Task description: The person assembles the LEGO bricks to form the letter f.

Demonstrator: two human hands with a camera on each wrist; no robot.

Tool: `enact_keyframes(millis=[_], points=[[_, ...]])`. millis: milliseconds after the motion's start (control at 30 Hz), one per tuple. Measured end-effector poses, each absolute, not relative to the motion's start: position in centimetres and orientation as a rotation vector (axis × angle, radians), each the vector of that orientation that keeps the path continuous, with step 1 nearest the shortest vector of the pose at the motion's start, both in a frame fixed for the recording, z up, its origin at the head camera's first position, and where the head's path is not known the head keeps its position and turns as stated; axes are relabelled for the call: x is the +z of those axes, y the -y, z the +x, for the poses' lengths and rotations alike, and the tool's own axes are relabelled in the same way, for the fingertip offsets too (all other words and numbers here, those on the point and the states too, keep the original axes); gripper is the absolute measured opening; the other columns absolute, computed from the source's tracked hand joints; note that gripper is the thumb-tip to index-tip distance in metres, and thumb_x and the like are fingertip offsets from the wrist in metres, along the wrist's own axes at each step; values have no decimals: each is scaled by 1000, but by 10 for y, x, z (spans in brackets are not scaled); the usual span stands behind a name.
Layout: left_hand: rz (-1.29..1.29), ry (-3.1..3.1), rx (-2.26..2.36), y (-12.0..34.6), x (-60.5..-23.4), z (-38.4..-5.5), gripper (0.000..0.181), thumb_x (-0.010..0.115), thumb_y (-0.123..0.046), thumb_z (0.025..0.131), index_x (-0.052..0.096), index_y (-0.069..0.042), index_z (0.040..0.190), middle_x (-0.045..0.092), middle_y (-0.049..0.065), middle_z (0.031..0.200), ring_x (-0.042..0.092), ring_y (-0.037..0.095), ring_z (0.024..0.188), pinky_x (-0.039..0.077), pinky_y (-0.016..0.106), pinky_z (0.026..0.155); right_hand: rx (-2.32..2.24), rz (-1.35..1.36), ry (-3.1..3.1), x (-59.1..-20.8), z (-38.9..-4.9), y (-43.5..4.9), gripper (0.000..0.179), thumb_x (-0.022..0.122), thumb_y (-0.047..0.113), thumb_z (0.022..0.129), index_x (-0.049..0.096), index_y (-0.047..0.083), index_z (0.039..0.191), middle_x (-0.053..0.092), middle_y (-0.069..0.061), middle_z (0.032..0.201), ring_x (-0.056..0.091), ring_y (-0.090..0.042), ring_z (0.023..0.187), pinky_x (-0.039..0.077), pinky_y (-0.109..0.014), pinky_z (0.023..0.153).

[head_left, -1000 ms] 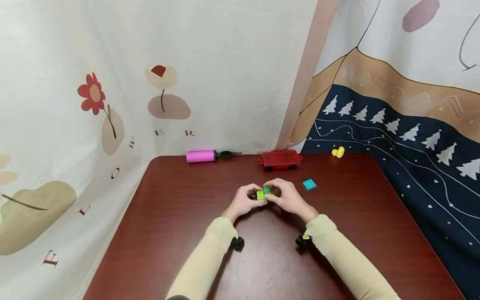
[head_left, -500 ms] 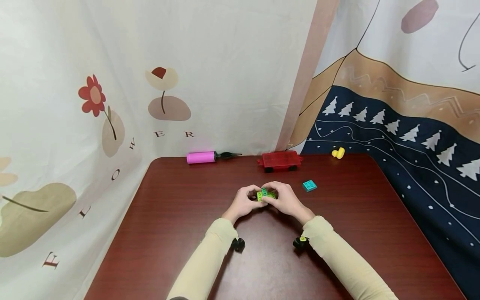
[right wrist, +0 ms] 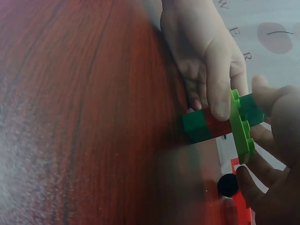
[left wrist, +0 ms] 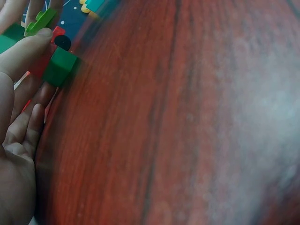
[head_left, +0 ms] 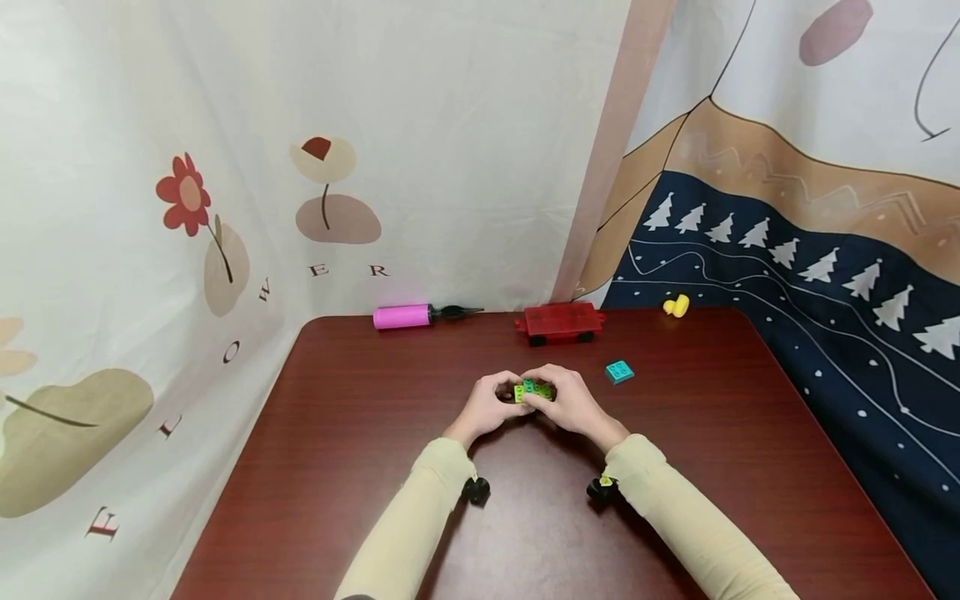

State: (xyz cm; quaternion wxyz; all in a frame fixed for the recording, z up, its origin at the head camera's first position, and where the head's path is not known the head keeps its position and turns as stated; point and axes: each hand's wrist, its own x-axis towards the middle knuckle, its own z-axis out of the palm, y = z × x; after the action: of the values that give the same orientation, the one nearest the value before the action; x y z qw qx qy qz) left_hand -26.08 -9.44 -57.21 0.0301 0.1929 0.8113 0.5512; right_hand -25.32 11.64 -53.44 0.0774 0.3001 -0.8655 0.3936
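Note:
Over the middle of the table, both hands hold one stack of toy building bricks. In the right wrist view it has a green brick at the table end, then a red brick, a flat lime plate set crosswise, and another green brick on the studded side. My left hand pinches the stack, its thumb against the red brick and the lime plate. From the other side my right hand grips around the upper green brick, thumb at its top. Its fingers partly hide the plate's far end.
A turquoise brick lies right of the hands. Along the back edge are a pink pump with a black nozzle, a red wheeled toy wagon base and a yellow duck-shaped toy. Printed curtains hang behind the table.
The upper green brick has shifted left and slightly down with my right hand, so lime now shows on both sides of it. My left hand stays nearly in place.

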Motion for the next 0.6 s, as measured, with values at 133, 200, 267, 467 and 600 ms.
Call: enact_keyframes(millis=[133, 200, 267, 467, 600], points=[[594, -2501, 1700, 94, -572, -260, 34, 91, -18, 85, 75, -12, 114, 76, 3, 110, 71, 15, 98, 58, 33, 89, 1192, 884, 2590, -535, -252, -116, 27, 81, 23, 96, 77, 13, 121, 74, 1, 109, 66, -15, 95, 57, -38, 83], [593, -2500, 1707, 94, -572, -261, 33, 91, -19, 85, 75, -13, 113, 76, 3, 110, 71, 15, 98, 58, 35, 89, 1206, 875, 2589, -536, -252, -116, 28, 81, 22, 95, 77, 13, 121, 74, 1, 110, 67, -15, 97, 57, -38, 84], [590, -2498, 1715, 93, -572, -260, 33, 91, -19, 85, 75, -14, 113, 76, 2, 109, 71, 15, 97, 58, 35, 88, 1223, 865, 2585, -537, -253, -116, 28, 81, 21, 95, 78, 13, 121, 74, 1, 110, 68, -15, 97, 58, -38, 85], [599, -2501, 1718, 93, -573, -261, 32, 91, -18, 84, 76, -14, 112, 77, 3, 108, 71, 15, 97, 57, 33, 87, 1299, 836, 2563, -540, -251, -116, 29, 83, 17, 93, 78, 11, 122, 75, -1, 112, 70, -16, 101, 58, -39, 88], [599, -2504, 1708, 93, -574, -261, 33, 91, -18, 84, 75, -14, 113, 77, 2, 107, 71, 14, 96, 57, 32, 87, 1332, 825, 2566, -540, -251, -115, 29, 83, 16, 93, 78, 10, 121, 75, -2, 112, 70, -18, 103, 58, -40, 90]])
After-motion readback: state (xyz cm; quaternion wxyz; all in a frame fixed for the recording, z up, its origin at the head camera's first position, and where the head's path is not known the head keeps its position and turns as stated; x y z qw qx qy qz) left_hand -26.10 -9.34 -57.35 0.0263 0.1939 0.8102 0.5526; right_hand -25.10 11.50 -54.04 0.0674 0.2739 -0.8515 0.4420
